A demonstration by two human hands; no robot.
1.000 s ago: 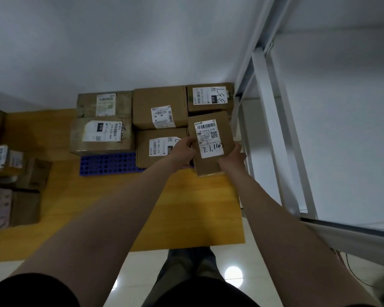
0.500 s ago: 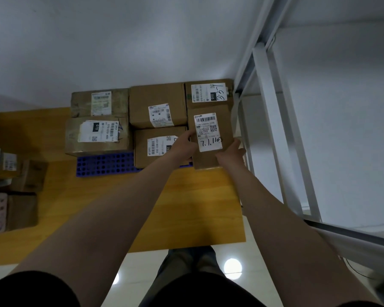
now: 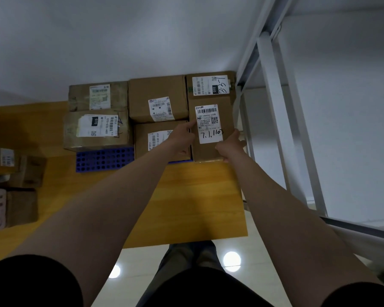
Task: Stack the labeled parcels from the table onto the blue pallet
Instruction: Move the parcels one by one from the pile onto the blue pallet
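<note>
both hands are on one parcel (image 3: 211, 129), a brown box with a white label handwritten "7.1.110": the left hand (image 3: 183, 137) lies against its left edge with the fingers stretched up along the label's side, and the right hand (image 3: 231, 145) cups its near right corner, fingers spread on the right face and thumb on top. whether either hand really clamps the box or only steadies it cannot be told. the parcel sits at the right end of the blue pallet (image 3: 102, 159), its near edge level with the pallet's front, and touches the box marked "3-3-1" (image 3: 210, 86) behind it. on its left, touching, is a lower box (image 3: 157, 140) with a sideways label, partly hidden by the left wrist, and behind that a bigger box (image 3: 157, 98). further left two more boxes stand one behind the other, the nearer one (image 3: 97, 129) labeled "070", the farther (image 3: 98, 96) against the wall. a bare strip of pallet grid shows in front of the "070" box. the pallet lies on a wooden surface (image 3: 186, 196). at the left edge a few small boxes (image 3: 16, 171) sit well apart from the pallet. a white metal frame (image 3: 275, 107) rises just beside the parcel on the right.
</note>
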